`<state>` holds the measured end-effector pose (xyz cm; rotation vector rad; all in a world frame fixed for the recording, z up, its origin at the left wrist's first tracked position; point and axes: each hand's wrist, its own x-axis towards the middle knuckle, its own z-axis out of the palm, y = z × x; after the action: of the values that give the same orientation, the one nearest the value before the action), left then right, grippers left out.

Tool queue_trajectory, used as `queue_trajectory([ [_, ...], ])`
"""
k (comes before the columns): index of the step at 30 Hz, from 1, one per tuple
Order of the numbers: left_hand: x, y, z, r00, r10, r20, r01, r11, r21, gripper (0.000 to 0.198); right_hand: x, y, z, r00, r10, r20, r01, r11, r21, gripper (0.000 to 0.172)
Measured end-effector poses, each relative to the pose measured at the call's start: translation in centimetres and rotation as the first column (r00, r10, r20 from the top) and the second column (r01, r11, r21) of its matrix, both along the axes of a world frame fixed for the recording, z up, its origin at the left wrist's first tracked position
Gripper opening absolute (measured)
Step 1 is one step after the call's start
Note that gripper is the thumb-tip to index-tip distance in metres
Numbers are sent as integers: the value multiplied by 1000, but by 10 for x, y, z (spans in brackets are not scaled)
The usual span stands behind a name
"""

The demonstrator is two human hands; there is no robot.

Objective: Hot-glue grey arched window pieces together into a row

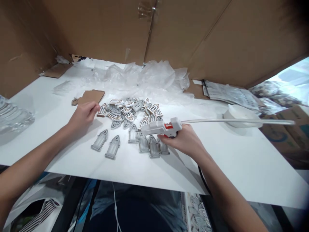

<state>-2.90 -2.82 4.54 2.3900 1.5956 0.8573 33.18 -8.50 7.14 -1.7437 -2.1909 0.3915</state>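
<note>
My right hand (187,140) is wrapped round a white glue gun (155,128) with a red-orange part. A long glue stick (231,120) sticks out of its back, and its nozzle points left over the pieces. My left hand (83,116) is closed, its thumb and finger pinching the edge of a small arched window-shaped piece (102,110) with brown trim. Two grey arched pieces (112,147) lie apart in front of it. Several more grey arched pieces (154,146) lie below the glue gun, partly overlapping. Behind them is a loose pile of white-and-brown pieces (127,111).
Crumpled clear plastic (154,77) spreads along the back, before cardboard walls (96,29). A cardboard scrap (91,96) lies behind my left hand. Clear plastic (14,114) stands at left, a round white roll (241,114) at right. A black cord (204,178) hangs over the table's front edge.
</note>
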Motion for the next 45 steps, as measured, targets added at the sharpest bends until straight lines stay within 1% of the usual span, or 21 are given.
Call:
queue_trajectory([
  [2,-7,6,-2,999,49,9,-49,999,-3,26,-1,-1,-2,999,31,18,-30,999,-25,22],
  [5,-10,11,-9,996,83,15,-83,997,-10,28,-1,-2,-5,999,30,31,-28,998,-56,17],
  [9,-14,18,-17,996,88,24,-88,996,0,26,-2,-2,-7,998,30,49,-26,997,-79,15],
  [17,-27,29,-25,992,111,62,-112,994,16,27,-4,-4,-6,995,50,87,-41,994,-97,14],
  [24,-26,27,-24,991,112,70,-112,994,-5,28,-7,-4,-5,993,76,95,-66,992,-110,9],
  [30,-24,24,-21,992,103,74,-102,995,-24,29,-7,-3,-7,992,72,101,-61,993,-104,10],
  [36,-21,22,-18,992,99,78,-97,995,-31,30,-5,-3,-10,994,57,89,-44,988,-150,8],
  [39,-21,22,-19,991,106,84,-103,994,-34,29,-5,-2,-11,993,61,99,-46,989,-141,6],
  [45,-23,23,-21,990,114,82,-112,993,-36,30,-5,-3,-10,992,69,108,-56,991,-123,10],
])
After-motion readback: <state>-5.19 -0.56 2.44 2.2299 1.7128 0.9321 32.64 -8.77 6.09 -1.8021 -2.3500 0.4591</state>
